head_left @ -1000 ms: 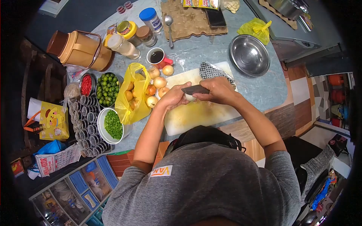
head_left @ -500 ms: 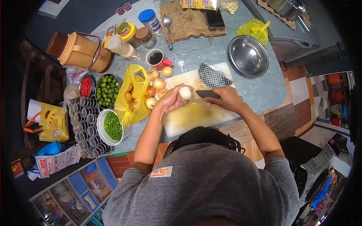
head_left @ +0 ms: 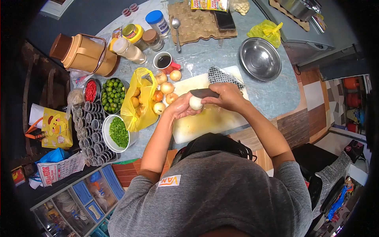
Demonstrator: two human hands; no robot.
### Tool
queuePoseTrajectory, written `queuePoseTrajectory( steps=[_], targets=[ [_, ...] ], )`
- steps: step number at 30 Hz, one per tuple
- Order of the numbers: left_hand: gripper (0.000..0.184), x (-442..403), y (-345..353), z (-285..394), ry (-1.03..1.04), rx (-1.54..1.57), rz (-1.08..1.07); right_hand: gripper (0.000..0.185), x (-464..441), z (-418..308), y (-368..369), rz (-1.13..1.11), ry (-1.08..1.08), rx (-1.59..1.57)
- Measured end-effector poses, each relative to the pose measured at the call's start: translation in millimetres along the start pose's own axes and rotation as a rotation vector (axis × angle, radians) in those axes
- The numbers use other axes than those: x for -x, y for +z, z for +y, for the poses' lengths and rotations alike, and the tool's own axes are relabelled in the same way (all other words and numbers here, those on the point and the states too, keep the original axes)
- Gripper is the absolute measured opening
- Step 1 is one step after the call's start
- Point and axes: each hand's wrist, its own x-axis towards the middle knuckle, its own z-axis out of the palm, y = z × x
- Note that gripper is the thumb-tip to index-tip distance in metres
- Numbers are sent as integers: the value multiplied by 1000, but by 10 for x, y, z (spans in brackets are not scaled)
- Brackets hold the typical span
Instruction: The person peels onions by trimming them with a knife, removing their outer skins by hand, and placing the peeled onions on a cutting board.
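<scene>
A peeled white onion (head_left: 195,103) rests in my left hand (head_left: 181,106), whose fingers curl round it from below. My right hand (head_left: 229,96) grips a dark-bladed knife (head_left: 204,93), and the blade lies against the top of the onion. Both hands are above a white cutting board (head_left: 209,125) with yellowish stains. Behind my right hand a black-and-white patterned cloth or sheet (head_left: 221,76) lies on the board. Several unpeeled onions (head_left: 167,87) sit left of the board, beside a yellow plastic bag (head_left: 136,114) holding more.
A steel bowl (head_left: 260,59) stands right of the board. A red-handled mug (head_left: 164,61), jars (head_left: 153,38) and a spoon (head_left: 177,35) are behind. At left are green citrus (head_left: 113,94), chopped greens (head_left: 119,131), red chilies (head_left: 90,91), small lidded cups (head_left: 94,136) and a jug (head_left: 89,55).
Half a second ago the knife was apart from the onion, to its right; now my right hand has brought it left onto the onion. My left hand has turned slightly and lowered the onion a little.
</scene>
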Motion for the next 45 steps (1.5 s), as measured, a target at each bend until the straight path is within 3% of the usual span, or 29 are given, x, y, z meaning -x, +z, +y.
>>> queuePoseTrajectory(
  steps=[7,10,16,19,22,25,29,31,34,35,37,38,40,45],
  targets=[
    [37,-26,25,-29,4,-10,61,47,-15,-61,-32,-51,17,43],
    [40,-51,-52,-4,-132,99,17,44,1,-47,14,-3,-13,52],
    [45,-65,-117,-62,-64,215,80,33,244,-88,37,-34,-56,87],
    [45,-69,-199,-111,3,210,-61,39,332,11,100,9,-47,35],
    [35,-67,-153,-136,132,198,49,38,348,72,41,-1,153,20],
    [29,-19,-74,-88,256,-224,275,32,379,144,137,63,247,38],
    [39,-21,-242,-71,204,-757,427,26,475,260,273,11,257,-65],
    [44,-3,-225,-65,270,-706,451,26,495,296,333,42,206,-221],
    [51,-43,-275,-89,368,-754,472,29,486,312,403,267,99,-222],
    [56,-53,-303,-110,406,-755,464,29,499,310,425,280,158,-164],
    [53,-48,-286,-82,449,-1104,529,31,467,192,328,301,269,-45],
    [44,-49,-245,-80,559,-1195,552,33,465,168,305,259,316,-70],
    [44,-77,-212,-71,609,-1226,574,37,453,165,262,181,406,-111],
    [44,-207,-287,-80,740,-1513,568,33,460,227,322,291,494,-250]
  ],
)
